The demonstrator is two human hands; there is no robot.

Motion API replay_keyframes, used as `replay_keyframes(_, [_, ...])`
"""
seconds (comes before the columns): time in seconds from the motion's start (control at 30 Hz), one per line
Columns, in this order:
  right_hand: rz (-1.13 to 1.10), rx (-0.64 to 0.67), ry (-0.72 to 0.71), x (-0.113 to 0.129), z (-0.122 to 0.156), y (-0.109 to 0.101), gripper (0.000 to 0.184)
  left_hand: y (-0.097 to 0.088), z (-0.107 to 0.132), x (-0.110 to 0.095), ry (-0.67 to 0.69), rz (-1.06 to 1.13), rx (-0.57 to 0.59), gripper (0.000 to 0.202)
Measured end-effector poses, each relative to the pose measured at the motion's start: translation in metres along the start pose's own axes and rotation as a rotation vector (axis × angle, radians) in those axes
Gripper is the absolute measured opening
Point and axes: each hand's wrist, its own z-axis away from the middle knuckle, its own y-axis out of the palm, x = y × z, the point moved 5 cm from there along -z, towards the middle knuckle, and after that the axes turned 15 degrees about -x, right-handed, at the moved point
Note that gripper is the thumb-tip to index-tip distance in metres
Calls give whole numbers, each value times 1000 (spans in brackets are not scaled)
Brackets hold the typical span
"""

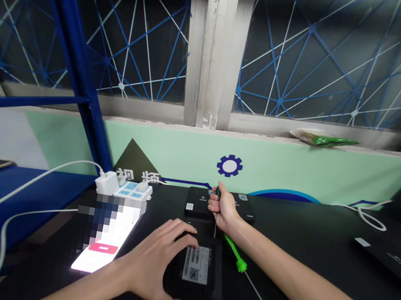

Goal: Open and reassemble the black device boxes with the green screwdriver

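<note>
A black flat device (215,282) lies on the dark table, its white printed label with a QR code (197,264) facing up. My left hand (159,262) curves round its left side, fingers at the far part and thumb at the near part. In my right hand (224,210), fingers wrap round the dark handle of what looks like a screwdriver (215,229). Its thin metal shaft points down to the far end of the device; the tip cannot be made out. A bright green strap (238,256) with a thin pale cord lies beside my right forearm.
Black boxes with white print (197,202) stand behind my right hand. On the left are a lit phone (113,238), a power strip (133,191), a white charger (107,182) and white cables. Another black box (392,262) lies right. A green packet (326,140) rests on the sill.
</note>
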Motion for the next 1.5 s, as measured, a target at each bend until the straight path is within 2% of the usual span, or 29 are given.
replay_keyframes(0.3, [13, 54, -135, 6, 10, 5, 38, 2, 2, 3, -32, 31, 23, 86])
replay_keyframes(0.5, [15, 184, -237, 18, 34, 16, 38, 1, 3, 4, -64, -1, 31, 92])
replay_keyframes(0.63, [-36, 228, -378, 32, 39, 17, 37, 0, 4, 4, -71, -15, 21, 91])
replay_keyframes(0.73, [5, 191, -531, 51, 40, 16, 37, 0, 3, 4, -79, -24, 21, 92])
replay_keyframes(0.9, [369, 66, -831, 90, 47, 12, 43, 1, 4, 6, -93, -43, 48, 93])
replay_keyframes(0.97, [601, 138, -860, 96, 50, 10, 45, 1, 6, 7, -86, -37, 50, 93])
replay_keyframes(1.1, [1065, 337, -943, 85, 55, -4, 45, -1, 7, 7, -60, -14, 17, 71])
replay_keyframes(1.23, [1450, 331, -1072, 70, 54, -23, 40, -6, 4, 8, -75, -76, -72, 43])
replay_keyframes(1.37, [1684, 322, -1144, 62, 52, -27, 33, -10, 2, 17, -213, -180, -153, 23])
replay_keyframes(1.43, [1794, 316, -1173, 61, 53, -26, 33, -8, 3, 26, -351, -216, -129, 17])
replay_keyframes(1.5, [1892, 314, -1171, 61, 52, -26, 34, -5, 5, 33, -483, -214, -73, 19])
